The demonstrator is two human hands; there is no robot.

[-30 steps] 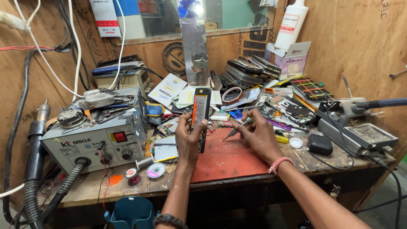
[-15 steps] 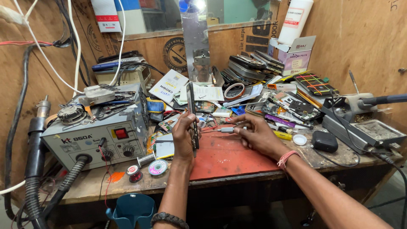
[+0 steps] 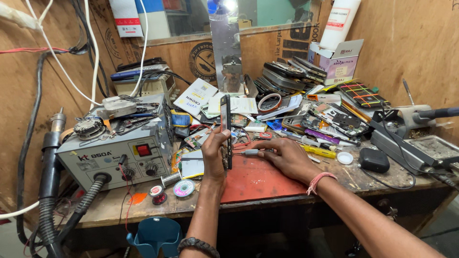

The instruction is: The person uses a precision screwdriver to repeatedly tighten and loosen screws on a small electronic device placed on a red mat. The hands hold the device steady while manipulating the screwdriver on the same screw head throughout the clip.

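Observation:
My left hand [image 3: 214,152] grips a dark mobile phone [image 3: 225,130] and holds it upright, edge-on to me, over the red work mat [image 3: 260,179]. My right hand [image 3: 286,156] rests on the mat to the right of the phone and holds a small screwdriver with a grey handle [image 3: 250,152], its thin tip pointing left at the phone's lower edge. A pink band sits on my right wrist, a dark beaded one on my left.
A grey hot-air rework station [image 3: 117,155] with hose stands at left. Solder spools [image 3: 183,188] lie near the front edge. Stacked phones [image 3: 287,74], circuit boards and a tape roll [image 3: 269,102] crowd the back. A black pouch [image 3: 374,160] and soldering stand [image 3: 406,119] are at right.
The left hand has turned the phone from face-on to edge-on. The right hand has dropped to the mat and brought the screwdriver tip up to the phone's lower edge.

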